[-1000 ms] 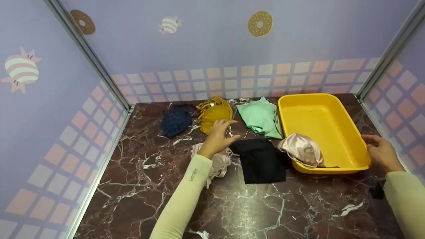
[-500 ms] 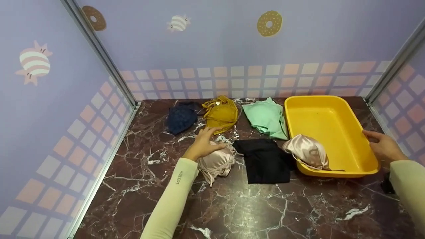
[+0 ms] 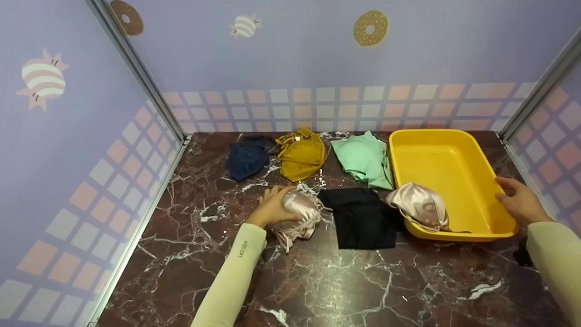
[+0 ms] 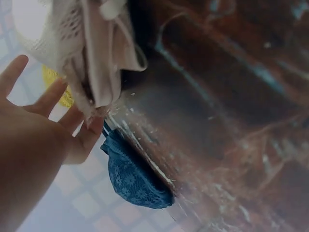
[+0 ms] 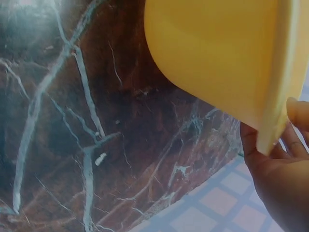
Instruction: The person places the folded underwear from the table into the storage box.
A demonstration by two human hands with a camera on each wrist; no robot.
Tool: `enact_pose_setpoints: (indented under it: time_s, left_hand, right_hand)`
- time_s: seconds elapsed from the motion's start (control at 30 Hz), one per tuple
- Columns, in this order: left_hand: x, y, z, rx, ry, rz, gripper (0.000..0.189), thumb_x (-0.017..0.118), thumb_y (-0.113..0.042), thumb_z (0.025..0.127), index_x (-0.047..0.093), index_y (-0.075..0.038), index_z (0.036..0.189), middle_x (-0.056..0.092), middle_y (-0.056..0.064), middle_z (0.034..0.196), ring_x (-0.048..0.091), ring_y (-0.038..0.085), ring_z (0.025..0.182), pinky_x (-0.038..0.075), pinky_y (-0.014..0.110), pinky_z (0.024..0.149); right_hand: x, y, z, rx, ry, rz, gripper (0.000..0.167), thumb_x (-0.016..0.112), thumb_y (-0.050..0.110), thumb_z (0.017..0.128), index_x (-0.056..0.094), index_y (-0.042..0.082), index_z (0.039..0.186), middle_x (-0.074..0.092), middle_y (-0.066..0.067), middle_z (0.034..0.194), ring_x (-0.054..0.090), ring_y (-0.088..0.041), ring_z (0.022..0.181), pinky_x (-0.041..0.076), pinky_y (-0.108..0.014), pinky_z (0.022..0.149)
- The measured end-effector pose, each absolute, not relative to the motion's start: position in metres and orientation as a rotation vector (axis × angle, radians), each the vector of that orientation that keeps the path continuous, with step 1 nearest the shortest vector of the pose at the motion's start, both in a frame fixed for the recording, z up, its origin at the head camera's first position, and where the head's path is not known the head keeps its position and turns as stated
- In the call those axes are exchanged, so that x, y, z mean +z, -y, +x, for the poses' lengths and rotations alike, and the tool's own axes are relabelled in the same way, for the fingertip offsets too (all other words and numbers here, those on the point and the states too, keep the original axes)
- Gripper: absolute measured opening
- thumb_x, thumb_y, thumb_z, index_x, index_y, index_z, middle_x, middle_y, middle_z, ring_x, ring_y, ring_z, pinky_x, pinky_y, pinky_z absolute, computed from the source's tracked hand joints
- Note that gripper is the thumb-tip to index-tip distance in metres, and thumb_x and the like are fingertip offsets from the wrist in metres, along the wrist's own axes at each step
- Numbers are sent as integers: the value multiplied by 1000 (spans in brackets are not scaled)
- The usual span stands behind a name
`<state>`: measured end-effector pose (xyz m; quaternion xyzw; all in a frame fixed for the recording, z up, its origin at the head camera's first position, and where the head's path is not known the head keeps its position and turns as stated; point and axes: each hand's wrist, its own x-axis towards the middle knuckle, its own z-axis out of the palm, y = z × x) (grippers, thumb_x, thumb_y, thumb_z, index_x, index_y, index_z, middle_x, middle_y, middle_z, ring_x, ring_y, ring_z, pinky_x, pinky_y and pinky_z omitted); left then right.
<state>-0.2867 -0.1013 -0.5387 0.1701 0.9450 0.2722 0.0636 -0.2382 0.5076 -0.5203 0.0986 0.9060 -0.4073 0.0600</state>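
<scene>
- The navy lace bra [image 3: 247, 160] is lying at the far left, near but apart from the work.
- The left hand [image 3: 271, 210] is spanning the lacy pink bra [image 3: 303, 210], its thumb on the near side and its spread fingers bending loosely round the far side. How firmly it is gripping, I cannot tell. Gathering the dangling lace edge with the cup would probably make a surer hold than squeezing the satin alone.
- The mustard bra [image 3: 303, 156] and mint garment [image 3: 361, 158] are lying farther back.
- The black garment [image 3: 365, 220] is spreading flat just right of the lacy one; lifting clear should avoid snagging it.
- The satin bra [image 3: 420, 206] is draping over the tray's near-left rim, partly inside.
- The right hand [image 3: 523, 202] is pinching the right rim of the yellow tray [image 3: 454, 181]; light, steady pressure should suffice.
</scene>
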Motion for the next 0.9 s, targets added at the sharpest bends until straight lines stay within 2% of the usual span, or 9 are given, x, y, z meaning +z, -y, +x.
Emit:
enact_pose_setpoints:
  time_s: [0.17, 0.33, 0.57, 0.67, 0.77, 0.83, 0.9]
  left_hand:
    - [-547, 103, -283, 775, -2880, 477, 88, 85, -41, 64, 46, -23, 140, 39, 11, 137, 32, 32, 119, 22, 56, 98]
    - [-552, 103, -281, 783, -2872, 464, 87, 86, -41, 64, 47, -24, 139, 39, 9, 136, 32, 31, 120, 23, 54, 97]
    - [-552, 100, -280, 784, -2899, 482, 82, 86, -35, 64, 50, -22, 136, 43, 10, 131, 34, 31, 115, 26, 51, 96]
    - [-552, 99, -279, 779, -2917, 484, 79, 86, -34, 63, 51, -22, 133, 45, 10, 127, 36, 31, 111, 30, 49, 94]
    - [-552, 99, -279, 769, -2925, 483, 77, 86, -33, 63, 52, -23, 132, 47, 9, 122, 37, 30, 108, 33, 47, 91]
    - [-552, 99, -279, 764, -2931, 490, 76, 86, -32, 63, 52, -24, 131, 49, 9, 119, 38, 30, 106, 34, 47, 91]
    - [-553, 99, -279, 767, -2934, 500, 74, 86, -30, 63, 53, -24, 129, 50, 9, 116, 40, 30, 103, 34, 46, 90]
  right_hand:
    - [-523, -505, -237, -1227, -2783, 311, 59, 40, 26, 101, 20, -3, 147, 29, -36, 140, 46, -44, 110, 51, -22, 66]
    - [-526, -505, -236, -1257, -2761, 369, 61, 38, 32, 101, 17, 2, 149, 28, -35, 141, 49, -40, 106, 52, -25, 66]
    - [-530, -505, -235, -1249, -2794, 338, 61, 38, 33, 101, 16, 3, 150, 28, -36, 141, 47, -43, 109, 46, -15, 61]
    - [-530, -505, -232, -1222, -2838, 299, 60, 34, 34, 101, 17, 2, 150, 31, -37, 138, 46, -45, 109, 43, -15, 62]
    - [-530, -504, -230, -1198, -2867, 285, 58, 31, 33, 102, 16, 3, 150, 32, -38, 136, 44, -46, 110, 45, -24, 69]
    - [-530, -504, -230, -1211, -2846, 309, 58, 30, 33, 102, 14, 4, 150, 30, -38, 138, 42, -48, 112, 48, -37, 78]
    - [-530, -504, -230, -1227, -2828, 320, 58, 28, 33, 102, 12, 5, 150, 25, -37, 142, 38, -51, 117, 42, -53, 86]
